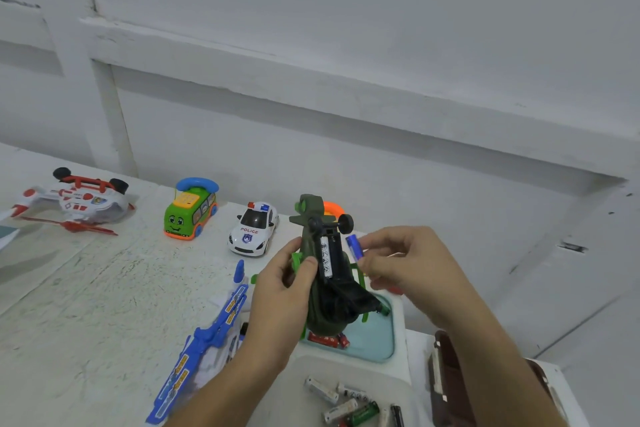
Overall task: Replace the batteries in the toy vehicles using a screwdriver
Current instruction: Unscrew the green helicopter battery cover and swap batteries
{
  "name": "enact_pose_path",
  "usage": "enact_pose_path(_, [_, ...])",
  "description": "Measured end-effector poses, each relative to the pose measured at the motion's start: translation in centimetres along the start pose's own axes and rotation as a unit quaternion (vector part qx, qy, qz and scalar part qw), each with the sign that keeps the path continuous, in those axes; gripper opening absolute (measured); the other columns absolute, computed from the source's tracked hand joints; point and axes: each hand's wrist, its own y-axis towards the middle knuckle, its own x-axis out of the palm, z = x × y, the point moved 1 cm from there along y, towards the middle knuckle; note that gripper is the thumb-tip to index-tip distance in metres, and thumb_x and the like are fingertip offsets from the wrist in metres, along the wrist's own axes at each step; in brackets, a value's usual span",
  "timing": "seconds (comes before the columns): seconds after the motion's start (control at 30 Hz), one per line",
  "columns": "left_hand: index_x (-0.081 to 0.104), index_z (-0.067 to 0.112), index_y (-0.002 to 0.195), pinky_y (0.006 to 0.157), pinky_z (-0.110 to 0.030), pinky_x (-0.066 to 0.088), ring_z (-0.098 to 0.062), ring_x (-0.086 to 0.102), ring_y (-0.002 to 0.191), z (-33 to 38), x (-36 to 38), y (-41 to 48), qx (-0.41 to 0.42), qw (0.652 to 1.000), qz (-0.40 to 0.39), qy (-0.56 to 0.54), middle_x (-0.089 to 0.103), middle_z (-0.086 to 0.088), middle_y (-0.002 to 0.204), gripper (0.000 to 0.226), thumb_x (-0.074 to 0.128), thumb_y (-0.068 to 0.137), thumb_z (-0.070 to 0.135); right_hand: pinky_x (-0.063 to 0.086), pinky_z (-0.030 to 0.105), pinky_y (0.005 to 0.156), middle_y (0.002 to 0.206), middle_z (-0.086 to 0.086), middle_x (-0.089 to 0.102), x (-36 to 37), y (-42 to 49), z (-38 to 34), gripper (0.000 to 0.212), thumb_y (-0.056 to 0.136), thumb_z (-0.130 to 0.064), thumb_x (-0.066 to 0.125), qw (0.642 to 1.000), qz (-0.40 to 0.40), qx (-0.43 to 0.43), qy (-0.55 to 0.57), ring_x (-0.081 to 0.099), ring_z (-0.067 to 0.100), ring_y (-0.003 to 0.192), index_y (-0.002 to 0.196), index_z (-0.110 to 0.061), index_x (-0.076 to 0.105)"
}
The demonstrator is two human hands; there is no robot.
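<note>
My left hand (282, 291) grips a dark green toy helicopter (329, 291) held belly-up above the table. Its battery bay is uncovered, and one white battery (325, 257) sits inside. My right hand (405, 263) pinches a blue battery (355, 247) just to the right of that bay. A white tray (398, 392) below my hands holds several loose batteries (349, 402). No screwdriver shows clearly in the view.
A white police car (253, 228), a green bus-shaped phone toy (190, 210) and an overturned red-and-white helicopter (74, 201) stand along the wall. A blue-and-white toy plane (204, 347) lies left of my left arm. A teal tray (377, 333) holds red batteries; a brown case (450, 381) sits right.
</note>
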Motion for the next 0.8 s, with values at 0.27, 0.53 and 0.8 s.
enact_pose_path(0.27, [0.070,0.058,0.079,0.074,-0.029,0.057,-0.010,0.071,0.085,0.3,1.2,-0.8,0.019,1.000,0.016,0.013,0.074,0.012,0.084,0.054,0.053,0.098,0.010,0.053,0.024,0.064,0.073,-0.001,0.073,1.7,0.7,0.1,0.014,0.071,-0.007,0.076,0.992,0.049,0.009,-0.118,0.068,0.013,0.071,0.075,-0.019,0.073])
enact_pose_path(0.53, [0.069,0.042,0.090,0.073,-0.025,0.056,-0.007,0.071,0.085,0.3,1.8,-1.1,0.028,0.999,0.023,-0.010,0.075,0.014,0.086,0.041,0.051,0.098,0.006,0.043,0.027,0.056,0.061,0.003,0.062,0.8,2.1,1.0,0.029,0.064,-0.009,0.088,0.998,-0.008,0.038,-0.056,0.057,0.017,0.054,0.083,-0.014,0.067])
enact_pose_path(0.8, [0.068,0.040,0.098,0.085,-0.029,0.055,-0.006,0.070,0.094,-0.2,2.6,-0.7,0.013,0.999,0.021,-0.022,0.075,0.015,0.095,0.037,0.052,0.098,0.006,0.038,0.021,0.046,0.050,0.000,0.054,-0.3,3.2,2.1,0.023,0.068,0.000,0.085,0.997,-0.066,0.041,0.019,0.047,0.014,0.042,0.078,-0.007,0.065])
